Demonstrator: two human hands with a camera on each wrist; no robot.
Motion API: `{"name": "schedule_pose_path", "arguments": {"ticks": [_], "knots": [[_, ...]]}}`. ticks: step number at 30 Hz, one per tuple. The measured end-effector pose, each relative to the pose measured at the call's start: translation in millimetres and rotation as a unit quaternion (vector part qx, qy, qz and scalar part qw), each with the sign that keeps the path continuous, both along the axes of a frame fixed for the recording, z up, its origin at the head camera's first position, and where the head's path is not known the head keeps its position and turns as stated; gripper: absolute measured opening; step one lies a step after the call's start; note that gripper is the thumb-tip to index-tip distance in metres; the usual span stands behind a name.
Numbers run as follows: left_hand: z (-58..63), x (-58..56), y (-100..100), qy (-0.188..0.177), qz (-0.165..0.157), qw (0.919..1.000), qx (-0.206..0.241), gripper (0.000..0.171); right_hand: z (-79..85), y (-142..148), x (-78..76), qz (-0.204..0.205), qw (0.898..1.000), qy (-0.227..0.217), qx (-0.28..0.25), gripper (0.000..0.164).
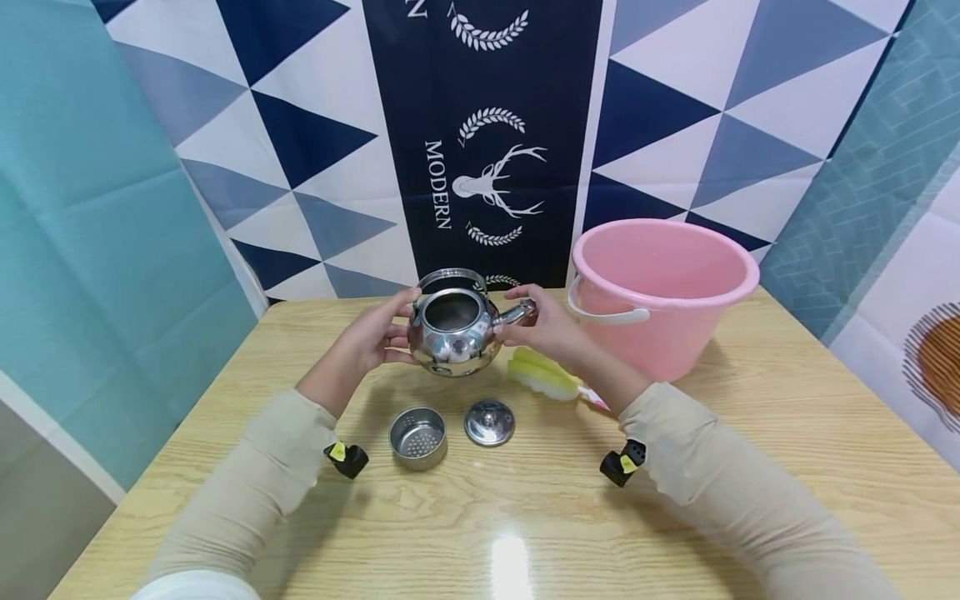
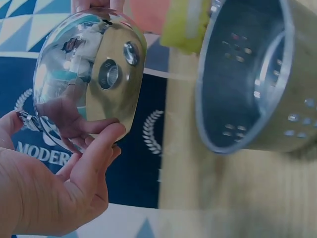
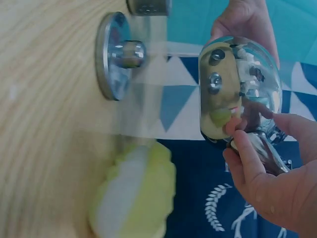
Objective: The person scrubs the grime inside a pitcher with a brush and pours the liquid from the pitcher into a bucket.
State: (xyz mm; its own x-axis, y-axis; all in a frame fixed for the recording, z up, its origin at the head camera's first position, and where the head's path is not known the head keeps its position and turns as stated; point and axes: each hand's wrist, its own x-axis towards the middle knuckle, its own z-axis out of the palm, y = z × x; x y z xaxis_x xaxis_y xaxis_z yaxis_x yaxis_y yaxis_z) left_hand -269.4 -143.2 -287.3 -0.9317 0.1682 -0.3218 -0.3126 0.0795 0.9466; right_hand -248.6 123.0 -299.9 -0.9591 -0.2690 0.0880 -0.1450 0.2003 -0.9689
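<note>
A shiny metal teapot (image 1: 453,346), its lid off and round mouth facing me, is held up above the table between both hands. My left hand (image 1: 381,332) grips its left side, thumb high by the base of the arched handle (image 1: 431,277) and fingers spread lower on the belly. On the other side my right hand (image 1: 546,327) pinches the spout (image 1: 516,313) between thumb and fingers. In the right wrist view the polished belly (image 3: 218,99) mirrors the table. Below the pot sit a perforated metal strainer cup (image 1: 418,439) and a round knobbed lid (image 1: 490,422).
A pink bucket (image 1: 667,333) with a white handle stands at the back right of the wooden table (image 1: 420,533). Behind the right forearm lies a yellow and white sponge brush (image 1: 543,373). A patterned cloth (image 1: 330,150) hangs along the table's far edge.
</note>
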Motion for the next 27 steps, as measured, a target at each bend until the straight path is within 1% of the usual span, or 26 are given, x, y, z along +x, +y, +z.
{"name": "schedule_pose_path", "arguments": {"ticks": [3,6,9,14,17,20,27], "knots": [[-9.5,-3.3,0,-0.010,0.001,0.9999,0.005,0.070,-8.2,-1,-3.1,-0.006,1.000,0.001,0.010,0.067],[-17.7,-6.6,0,-0.020,0.004,0.9998,0.003,0.070,-15.6,-3,-4.7,-0.007,1.000,-0.007,0.001,0.068],[-25.6,-10.0,0,-0.032,0.005,0.9995,0.001,0.069,-23.3,-2,-6.8,-0.006,1.000,-0.015,0.009,0.068],[-36.3,-13.4,0,-0.048,0.009,0.9988,-0.007,0.068,-31.8,2,-8.6,-0.008,0.998,-0.021,0.055,0.068],[-41.1,-15.1,-1,-0.053,0.016,0.9984,-0.012,0.068,-32.2,4,-8.4,-0.015,0.997,-0.011,0.072,0.066],[-45.7,-17.7,-2,-0.060,0.023,0.9979,-0.013,0.069,-31.5,5,-8.6,-0.021,0.997,-0.004,0.077,0.064],[-55.6,-22.1,-9,-0.070,0.031,0.9970,-0.013,0.068,-30.2,7,-11.3,-0.022,0.997,-0.024,0.068,0.058]]}}
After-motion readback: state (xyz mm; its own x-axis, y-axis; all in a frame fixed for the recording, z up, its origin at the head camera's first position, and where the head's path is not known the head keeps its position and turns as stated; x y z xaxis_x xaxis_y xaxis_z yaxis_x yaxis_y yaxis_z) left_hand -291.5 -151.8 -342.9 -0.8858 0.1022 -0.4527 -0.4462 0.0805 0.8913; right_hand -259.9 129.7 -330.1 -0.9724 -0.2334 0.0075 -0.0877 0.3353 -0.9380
